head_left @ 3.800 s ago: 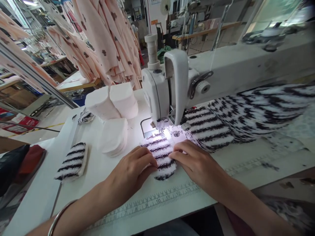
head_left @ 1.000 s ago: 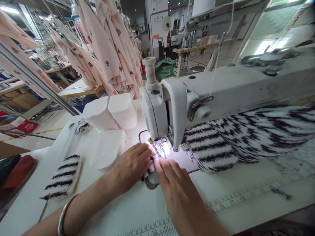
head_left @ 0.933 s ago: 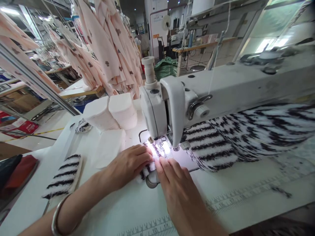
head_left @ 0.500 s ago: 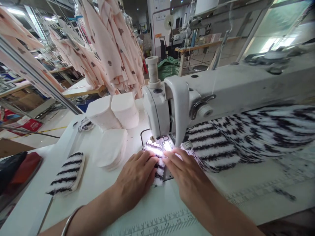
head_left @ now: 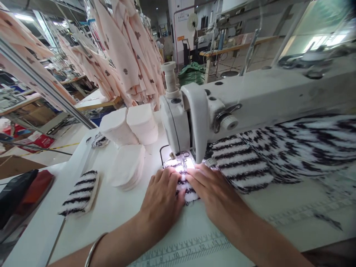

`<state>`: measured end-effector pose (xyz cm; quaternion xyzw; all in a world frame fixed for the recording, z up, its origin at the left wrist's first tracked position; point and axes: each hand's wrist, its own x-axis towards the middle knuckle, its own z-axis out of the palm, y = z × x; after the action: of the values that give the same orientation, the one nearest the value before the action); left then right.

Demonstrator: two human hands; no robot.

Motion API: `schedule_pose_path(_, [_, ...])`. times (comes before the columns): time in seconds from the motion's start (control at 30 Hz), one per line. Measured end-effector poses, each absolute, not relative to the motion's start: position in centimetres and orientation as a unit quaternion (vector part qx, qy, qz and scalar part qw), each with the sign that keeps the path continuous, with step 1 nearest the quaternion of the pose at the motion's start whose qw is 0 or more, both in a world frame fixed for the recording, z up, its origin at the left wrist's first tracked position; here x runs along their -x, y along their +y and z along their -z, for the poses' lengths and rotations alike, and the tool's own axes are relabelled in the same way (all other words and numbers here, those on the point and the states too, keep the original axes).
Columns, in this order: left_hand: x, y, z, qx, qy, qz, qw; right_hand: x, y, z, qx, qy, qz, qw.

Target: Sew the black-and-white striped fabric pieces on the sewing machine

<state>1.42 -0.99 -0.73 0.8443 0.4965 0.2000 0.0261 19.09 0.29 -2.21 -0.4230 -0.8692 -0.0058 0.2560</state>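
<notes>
Striped fabric (head_left: pixel 190 193) has shifted rightward under the unclenched left hand (head_left: pixel 161 194) and right hand (head_left: pixel 214 190), near ruler (head_left: pixel 183 255) numerals 8–13.

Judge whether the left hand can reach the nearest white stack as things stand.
Probably yes: nothing visible stands between the left hand and the white stack, though it rests on the striped piece.

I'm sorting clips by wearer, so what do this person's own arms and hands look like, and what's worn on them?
The left hand and right hand are ungloved, with no rings showing. Both forearms are sleeveless where visible. A slim, smooth, silver-coloured bangle circles the left one.
</notes>
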Motion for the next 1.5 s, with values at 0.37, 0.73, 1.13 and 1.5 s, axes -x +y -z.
schedule_pose_path(0.37, [-0.1, 0.2, -1.6, -0.896, 0.383, -0.208, 0.086, -21.1, -5.1, 4.0, 0.457, -0.834, -0.008, 0.310])
schedule_pose_path(0.73, [0.0, 0.3, -2.0, -0.905, 0.347, -0.226, 0.093, -21.1, -5.1, 4.0, 0.468, -0.827, -0.043, 0.308])
schedule_pose_path(1.13, [-0.2, 0.9, -2.0, -0.871, 0.386, -0.268, 0.146, -19.9, -5.4, 3.5, 0.474, -0.815, 0.010, 0.334])
schedule_pose_path(1.5, [0.8, 0.0, -1.9, -0.914, 0.313, -0.224, 0.126, -18.0, -5.9, 4.4, 0.496, -0.797, 0.012, 0.345])
